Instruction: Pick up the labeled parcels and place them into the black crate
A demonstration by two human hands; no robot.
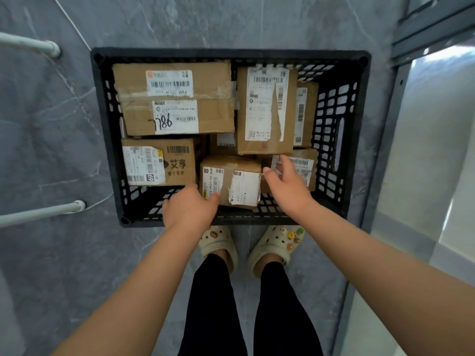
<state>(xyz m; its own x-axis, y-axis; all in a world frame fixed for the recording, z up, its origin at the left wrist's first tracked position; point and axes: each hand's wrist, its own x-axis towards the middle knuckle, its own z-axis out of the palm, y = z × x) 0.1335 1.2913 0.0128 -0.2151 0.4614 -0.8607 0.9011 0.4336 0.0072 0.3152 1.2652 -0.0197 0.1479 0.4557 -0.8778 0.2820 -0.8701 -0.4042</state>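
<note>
The black crate [334, 129] stands on the grey floor and holds several brown cardboard parcels with white labels. A small parcel [231, 179] sits at the crate's near middle. My left hand [189, 208] grips its near left corner, thumb on the label. My right hand [288, 183] hovers at its right side with fingers relaxed and spread, over another labeled parcel [303, 165]. A large parcel marked 786 [174, 98] lies at the far left, a tall one [266, 109] at the far right, and one with printed characters [159, 161] at the near left.
My feet in cream clogs [218, 244] stand just in front of the crate. Two white poles [38, 214] reach in from the left. A grey metal frame [401, 98] and a pale surface run along the right side.
</note>
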